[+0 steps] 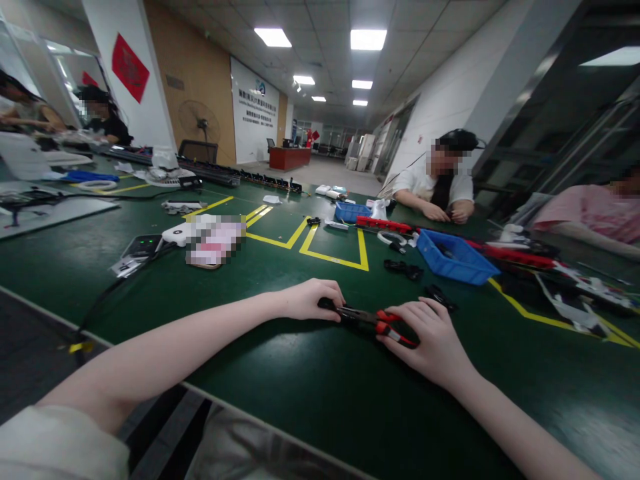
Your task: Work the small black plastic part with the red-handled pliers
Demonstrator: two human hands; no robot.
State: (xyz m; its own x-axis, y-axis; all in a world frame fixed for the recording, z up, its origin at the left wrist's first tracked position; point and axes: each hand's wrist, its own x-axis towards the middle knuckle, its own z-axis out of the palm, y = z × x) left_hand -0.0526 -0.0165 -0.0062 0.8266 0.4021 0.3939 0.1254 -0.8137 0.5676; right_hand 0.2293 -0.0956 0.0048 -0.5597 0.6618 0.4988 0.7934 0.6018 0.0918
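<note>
Over the green table, my right hand (425, 337) is closed round the red and black handles of a pair of pliers (385, 323). The long jaws point left and meet a small black part (327, 305). Thumb and fingers of my left hand (313, 299) pinch that black part; its exact kind is too small and dark to tell. Beyond my right hand lies a dark black piece (440, 297), and farther off another black piece (403, 269) rests on the table.
A blue bin (457, 263) holding dark items stands at the right, with a smaller blue bin (353, 212) farther back. A phone (215, 247) and a cabled device (143, 247) lie at left. Yellow tape (340, 259) marks the table (280, 413). A co-worker (437, 180) sits opposite.
</note>
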